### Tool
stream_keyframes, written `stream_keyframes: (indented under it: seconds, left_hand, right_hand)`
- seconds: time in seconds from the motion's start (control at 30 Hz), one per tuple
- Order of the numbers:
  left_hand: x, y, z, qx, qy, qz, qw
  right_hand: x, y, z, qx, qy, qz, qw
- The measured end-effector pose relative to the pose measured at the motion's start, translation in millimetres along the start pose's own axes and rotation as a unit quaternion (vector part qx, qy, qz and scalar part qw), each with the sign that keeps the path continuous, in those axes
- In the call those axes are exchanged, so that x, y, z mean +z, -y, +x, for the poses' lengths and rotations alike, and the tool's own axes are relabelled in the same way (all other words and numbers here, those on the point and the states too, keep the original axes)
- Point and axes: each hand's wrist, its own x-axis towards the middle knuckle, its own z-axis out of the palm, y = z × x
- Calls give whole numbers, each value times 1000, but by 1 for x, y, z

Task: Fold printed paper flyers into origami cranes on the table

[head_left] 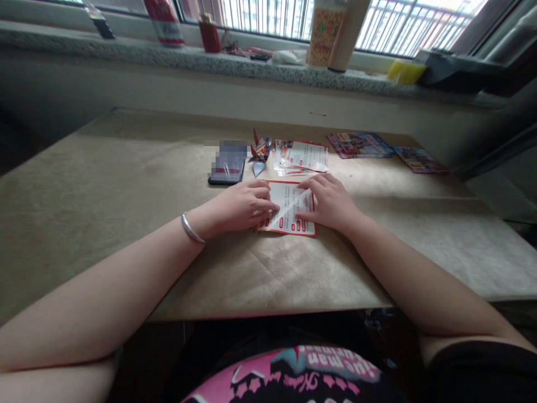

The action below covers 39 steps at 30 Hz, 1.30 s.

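Note:
A white printed sheet of paper (289,210) with a red-orange border lies on the table before me, with a diagonal crease across it. My left hand (245,206) lies on its left side, fingers stretched out flat. On the sheet's right side rests my right hand (331,202), thumb and fingers spread apart and touching the paper. Just beyond, a small folded paper figure (262,150) with pointed tips stands beside a pile of similar printed sheets (305,155). The underside of the sheet is hidden.
A dark phone or tablet (230,162) lies left of the folded figure. Colourful booklets or cards (363,145) and another such stack (419,159) sit at the back right. Several containers, including a red bottle (208,34), line the stone windowsill (251,66).

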Motion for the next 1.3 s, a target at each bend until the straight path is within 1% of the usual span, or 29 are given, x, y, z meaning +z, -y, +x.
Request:
stream_keyframes:
  seconds: [0.1, 0.2, 0.3, 0.4, 0.57, 0.63, 0.73, 0.83, 0.93, 1.07, 1.17, 1.23, 1.3]
  left_hand:
    - [4, 1, 0, 19, -31, -11, 999]
    - [7, 2, -1, 23, -39, -30, 999]
    - [8, 1, -1, 18, -36, -50, 998]
    - [9, -1, -1, 18, -7, -65, 998]
    - [7, -7, 0, -33, 95, -38, 994]
    - [6, -10, 1, -45, 114, -14, 992]
    - [5, -15, 1, -56, 115, 26, 992]
    - [6, -20, 2, -76, 109, 61, 989]
    - [5, -24, 3, -86, 112, 83, 986]
    - [3, -28, 3, -92, 112, 105, 984]
    - [5, -28, 3, -79, 98, 114, 985]
    - [7, -27, 3, -69, 89, 113, 987]
    - [9, -25, 3, -78, 88, 102, 988]
  right_hand:
    - [0, -5, -1, 43, -13, -20, 999]
    - [2, -8, -1, 78, -4, -19, 997]
    - [4, -10, 0, 102, 2, -13, 995]
    - [5, -13, 0, 103, -4, -6, 995]
    - [8, -18, 1, 42, -13, 24, 999]
    - [8, -18, 2, 14, -18, 39, 999]
    - [5, -15, 3, -42, -16, 62, 997]
    - [3, -11, 3, -113, 8, 93, 989]
    - [2, -7, 3, -158, 34, 121, 979]
    - [1, -4, 2, -184, 57, 145, 971]
    - [-1, -3, 2, -196, 61, 156, 966]
    - [-1, -1, 1, -206, 66, 161, 963]
    - [-2, 0, 1, -210, 76, 160, 961]
